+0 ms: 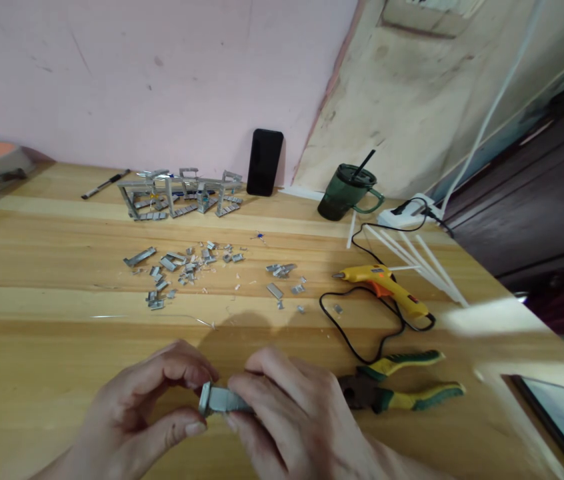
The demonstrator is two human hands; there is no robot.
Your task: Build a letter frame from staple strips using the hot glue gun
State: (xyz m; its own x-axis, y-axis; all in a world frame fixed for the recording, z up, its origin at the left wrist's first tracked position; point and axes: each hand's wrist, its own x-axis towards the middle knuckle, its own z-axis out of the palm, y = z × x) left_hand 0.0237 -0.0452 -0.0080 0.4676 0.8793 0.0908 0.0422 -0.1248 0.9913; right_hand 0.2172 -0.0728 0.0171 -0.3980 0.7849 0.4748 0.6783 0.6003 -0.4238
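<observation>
Metal piece (pixel 229 400), one, sits between the hands, left of and nearer than the one glue gun (pixel 395 290). The right hand (pixel 302 413) grips its body; the left hand (pixel 152 400) pinches its flat end between thumb and fingers. On the one table (pixel 62 267), joined frames (pixel 170 199) stand beyond and left of the gun and look done; they overlap too much to count. The held piece seems partly built, with a crosspiece at one end. One pair of pliers (pixel 385 400) lies nearer than the gun, one cup (pixel 339 197) beyond it, one upright phone (pixel 265 163) beyond and left. At least four white sticks (pixel 441 272) lie beside and beyond the gun. Dozens of loose bits (pixel 168 264), too heaped to count exactly, lie left of it, apparently left to use.
</observation>
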